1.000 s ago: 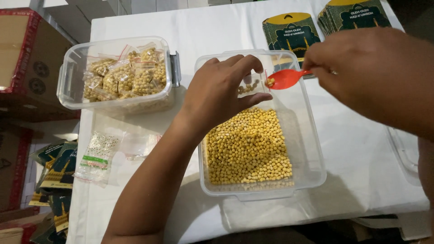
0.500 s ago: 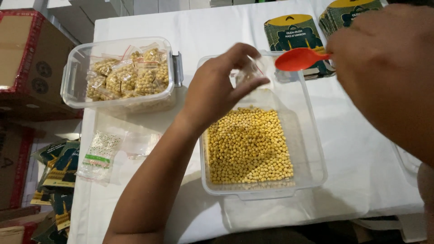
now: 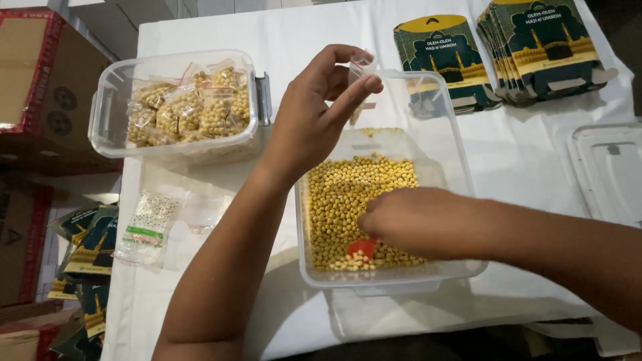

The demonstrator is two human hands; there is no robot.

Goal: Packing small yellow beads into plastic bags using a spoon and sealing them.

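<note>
My left hand [image 3: 314, 113] holds a small clear plastic bag [image 3: 362, 70] up over the far end of a clear tub [image 3: 461, 167] of yellow beans [image 3: 348, 194]. Inside the tub's near end, my right hand [image 3: 418, 224] grips a red scoop [image 3: 362, 247], its bowl pressed down into the beans. Most of the scoop is hidden under my fingers.
A second clear tub [image 3: 107, 113] at the back left holds several filled bean bags. Flat empty bags [image 3: 148, 224] lie on the white tablecloth. Dark green printed cards [image 3: 535, 40] are stacked at the back right, a tub lid [image 3: 608, 167] lies right, cardboard boxes [image 3: 33, 73] left.
My right hand has come down from above the far end of the tub to its near end, and the red scoop now digs into the beans. My left hand still holds the bag raised.
</note>
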